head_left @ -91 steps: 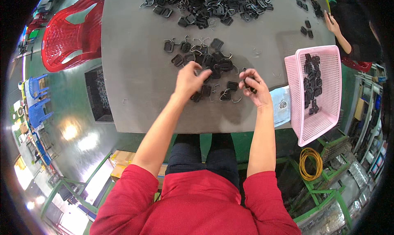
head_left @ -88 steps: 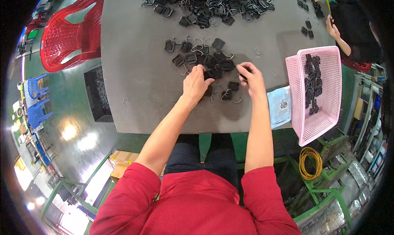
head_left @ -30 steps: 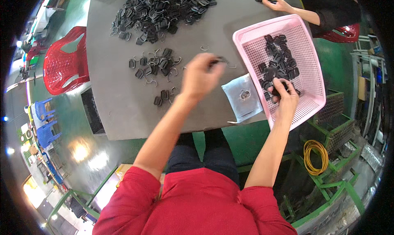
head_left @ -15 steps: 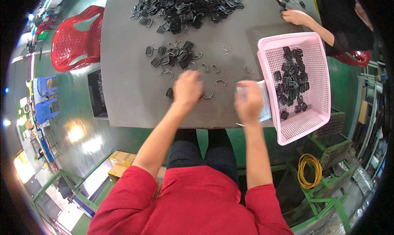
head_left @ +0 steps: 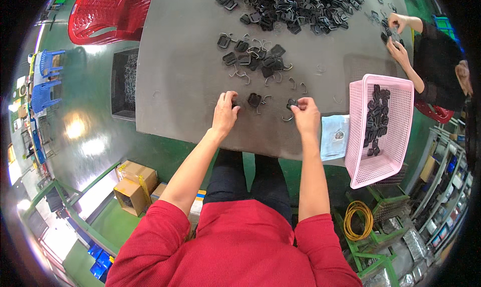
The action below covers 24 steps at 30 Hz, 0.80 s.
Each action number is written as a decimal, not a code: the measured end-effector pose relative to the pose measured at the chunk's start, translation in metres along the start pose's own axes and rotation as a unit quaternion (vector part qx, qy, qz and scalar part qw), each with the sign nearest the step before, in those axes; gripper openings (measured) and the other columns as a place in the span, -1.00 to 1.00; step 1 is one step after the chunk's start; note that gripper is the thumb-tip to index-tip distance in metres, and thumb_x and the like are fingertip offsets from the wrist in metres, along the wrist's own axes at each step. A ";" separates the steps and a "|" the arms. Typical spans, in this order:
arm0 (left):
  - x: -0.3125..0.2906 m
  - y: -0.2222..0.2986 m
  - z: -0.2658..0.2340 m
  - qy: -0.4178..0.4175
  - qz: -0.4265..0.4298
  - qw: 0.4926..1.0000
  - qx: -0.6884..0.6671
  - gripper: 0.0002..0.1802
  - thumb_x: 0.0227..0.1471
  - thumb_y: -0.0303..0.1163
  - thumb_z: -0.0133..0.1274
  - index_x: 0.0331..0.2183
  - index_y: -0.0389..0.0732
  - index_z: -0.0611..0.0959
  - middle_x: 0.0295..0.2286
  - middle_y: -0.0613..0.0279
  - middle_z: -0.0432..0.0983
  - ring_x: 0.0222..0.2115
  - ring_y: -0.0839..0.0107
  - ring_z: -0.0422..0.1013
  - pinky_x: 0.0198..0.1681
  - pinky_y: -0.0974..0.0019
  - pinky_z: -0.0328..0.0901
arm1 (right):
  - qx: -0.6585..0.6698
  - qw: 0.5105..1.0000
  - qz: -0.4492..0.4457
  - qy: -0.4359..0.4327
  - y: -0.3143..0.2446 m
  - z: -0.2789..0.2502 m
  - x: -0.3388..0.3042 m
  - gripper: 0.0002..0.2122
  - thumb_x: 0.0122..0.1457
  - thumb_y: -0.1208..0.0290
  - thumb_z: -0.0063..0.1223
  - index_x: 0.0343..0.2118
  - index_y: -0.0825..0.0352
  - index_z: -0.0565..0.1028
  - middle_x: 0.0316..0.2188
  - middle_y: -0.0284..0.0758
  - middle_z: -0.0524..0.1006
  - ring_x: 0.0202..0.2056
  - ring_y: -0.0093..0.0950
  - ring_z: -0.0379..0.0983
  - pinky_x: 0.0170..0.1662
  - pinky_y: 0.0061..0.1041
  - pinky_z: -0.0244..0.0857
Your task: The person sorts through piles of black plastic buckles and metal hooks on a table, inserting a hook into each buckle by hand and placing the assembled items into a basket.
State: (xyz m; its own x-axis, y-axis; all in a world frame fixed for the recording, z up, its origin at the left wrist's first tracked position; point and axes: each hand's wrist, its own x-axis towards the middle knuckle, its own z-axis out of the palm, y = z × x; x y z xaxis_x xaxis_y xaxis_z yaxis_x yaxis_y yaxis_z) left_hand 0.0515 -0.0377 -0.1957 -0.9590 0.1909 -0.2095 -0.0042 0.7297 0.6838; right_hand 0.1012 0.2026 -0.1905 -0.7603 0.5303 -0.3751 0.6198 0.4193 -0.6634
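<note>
A grey worktable (head_left: 190,76) fills the far half of the view, standing on a green workshop floor with a red plastic chair (head_left: 107,9) at its far left corner. Both of the person's forearms reach straight out from red sleeves to the near part of the table, well apart from each other. The left hand (head_left: 224,115) lies palm down with fingers curled, the fingertips pinching a small black plastic clip (head_left: 234,104) against the tabletop. The right hand (head_left: 305,116) is likewise palm down and partly closed, its fingertips gripping another black clip (head_left: 292,104). Between the two hands lies one loose black clip (head_left: 254,99) beside thin metal wire hooks (head_left: 287,118). A small cluster of clips and hooks (head_left: 255,60) sits just beyond, and a large heap of black clips (head_left: 295,4) lies at the far edge. To the right, a pink mesh basket (head_left: 396,152) holds more black clips, with a pale blue cloth (head_left: 334,136) just beside it. At the far right, another person's hands (head_left: 396,34) work at the table's corner.
</note>
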 end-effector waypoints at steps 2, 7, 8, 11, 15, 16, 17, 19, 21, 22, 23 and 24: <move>0.005 0.001 -0.005 -0.028 -0.053 0.994 -0.090 -0.67 -0.16 -0.53 0.14 -0.26 -0.23 0.47 -0.36 0.12 0.42 -0.32 0.23 0.39 -0.25 0.29 0.29 | 0.235 0.965 0.056 -0.105 0.021 -0.012 0.011 -0.71 -0.12 0.48 0.22 -0.27 0.36 0.48 -0.51 -0.36 0.53 -0.47 -0.56 0.44 -0.38 -0.61 0.29; 0.026 -0.002 0.007 -0.045 -0.071 0.961 -0.263 -0.78 -0.05 -0.53 0.00 -0.26 -0.25 0.50 -0.43 0.05 0.50 -0.37 0.19 0.45 -0.27 0.27 0.31 | 0.223 0.970 0.055 -0.077 0.041 -0.028 0.012 -0.75 -0.03 0.51 0.15 -0.24 0.38 0.49 -0.50 -0.47 0.49 -0.55 -0.68 0.34 -0.46 -0.73 0.21; 0.030 -0.002 0.011 -0.039 -0.040 0.981 -0.186 -0.79 -0.02 -0.50 -0.02 -0.25 -0.26 0.49 -0.40 0.05 0.49 -0.36 0.22 0.44 -0.26 0.29 0.30 | 0.287 0.948 0.096 -0.097 0.030 -0.033 0.011 -0.75 -0.02 0.52 0.15 -0.22 0.36 0.49 -0.49 -0.47 0.49 -0.54 -0.69 0.35 -0.47 -0.72 0.20; 0.027 0.023 0.026 0.014 0.032 0.999 -0.025 -0.79 -0.01 -0.35 0.02 -0.35 -0.28 0.48 -0.39 0.01 0.41 -0.36 0.07 0.37 -0.27 0.16 0.27 | 0.461 0.869 0.134 -0.120 0.022 -0.035 0.014 -0.76 0.02 0.48 0.09 -0.20 0.30 0.47 -0.45 -0.44 0.48 -0.49 -0.66 0.37 -0.45 -0.68 0.23; 0.023 0.031 0.027 -0.027 0.049 0.997 0.053 -0.75 -0.07 -0.32 0.10 -0.37 -0.28 0.48 -0.39 0.03 0.41 -0.38 0.11 0.38 -0.30 0.19 0.27 | 0.637 0.737 0.191 -0.120 -0.020 -0.015 0.026 -0.83 0.08 0.40 0.03 -0.25 0.27 0.44 -0.48 -0.40 0.45 -0.53 -0.59 0.35 -0.47 -0.59 0.22; 0.026 0.030 0.026 -0.047 0.034 0.997 0.047 -0.73 -0.10 -0.31 0.13 -0.39 -0.28 0.48 -0.42 0.04 0.42 -0.42 0.14 0.38 -0.32 0.21 0.27 | 0.649 0.715 0.168 -0.198 -0.019 0.000 0.041 -0.82 0.07 0.39 0.04 -0.26 0.27 0.43 -0.46 -0.42 0.46 -0.48 -0.56 0.39 -0.45 -0.58 0.27; 0.031 0.026 0.022 -0.047 0.035 0.997 0.048 -0.73 -0.10 -0.31 0.13 -0.39 -0.28 0.48 -0.42 0.04 0.42 -0.42 0.14 0.38 -0.32 0.21 0.27 | 0.656 0.688 0.146 -0.274 -0.021 0.014 0.055 -0.82 0.06 0.37 0.05 -0.27 0.27 0.42 -0.44 -0.44 0.47 -0.43 -0.54 0.44 -0.43 -0.57 0.31; 0.041 0.014 0.003 -0.170 0.015 0.982 -0.076 -0.71 -0.10 -0.28 0.15 -0.44 -0.30 0.48 -0.53 0.12 0.41 -0.52 0.29 0.35 -0.40 0.26 0.25 | 0.373 0.899 0.042 -0.225 -0.067 0.046 0.066 -0.81 0.02 0.34 0.10 -0.30 0.24 0.42 -0.40 -0.38 0.50 -0.37 -0.42 0.47 -0.39 -0.46 0.33; 0.053 0.001 -0.024 -0.311 -0.086 0.928 -0.185 -0.72 -0.08 -0.24 0.17 -0.46 -0.24 0.50 -0.56 0.33 0.40 -0.54 0.52 0.30 -0.49 0.40 0.21 | 0.045 0.984 -0.161 -0.061 -0.099 0.086 0.071 -0.77 -0.02 0.29 0.16 -0.32 0.22 0.42 -0.36 -0.32 0.51 -0.34 -0.31 0.48 -0.34 -0.36 0.33; 0.056 -0.006 -0.039 -0.344 -0.147 0.886 -0.276 -0.74 -0.06 -0.24 0.16 -0.45 -0.22 0.51 -0.56 0.36 0.42 -0.54 0.53 0.29 -0.50 0.44 0.21 | -0.023 0.981 -0.187 -0.037 -0.113 0.095 0.068 -0.76 -0.06 0.27 0.18 -0.34 0.21 0.43 -0.35 -0.29 0.51 -0.33 -0.28 0.48 -0.32 -0.33 0.32; 0.061 -0.012 -0.055 -0.369 -0.205 0.831 -0.362 -0.76 -0.04 -0.24 0.15 -0.45 -0.20 0.52 -0.55 0.38 0.43 -0.54 0.54 0.29 -0.51 0.49 0.20 | -0.089 0.973 -0.214 -0.012 -0.126 0.098 0.068 -0.74 -0.09 0.24 0.21 -0.36 0.21 0.44 -0.34 -0.26 0.51 -0.32 -0.26 0.47 -0.29 -0.30 0.32; 0.064 -0.030 -0.063 -0.349 -0.217 0.800 -0.437 -0.78 -0.01 -0.24 0.11 -0.44 -0.19 0.51 -0.50 0.36 0.44 -0.49 0.50 0.34 -0.48 0.49 0.25 | -0.151 0.967 -0.201 -0.036 -0.132 0.104 0.070 -0.72 -0.13 0.21 0.23 -0.41 0.24 0.45 -0.35 -0.26 0.51 -0.31 -0.26 0.47 -0.28 -0.30 0.31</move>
State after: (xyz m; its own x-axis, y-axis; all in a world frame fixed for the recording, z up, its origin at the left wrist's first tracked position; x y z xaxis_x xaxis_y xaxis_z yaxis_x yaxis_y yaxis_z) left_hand -0.0275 -0.0883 -0.1856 -0.4224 0.5867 -0.6909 -0.7828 0.1481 0.6044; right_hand -0.0539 0.1074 -0.1969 -0.9565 0.2313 -0.1778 0.2915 0.7833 -0.5490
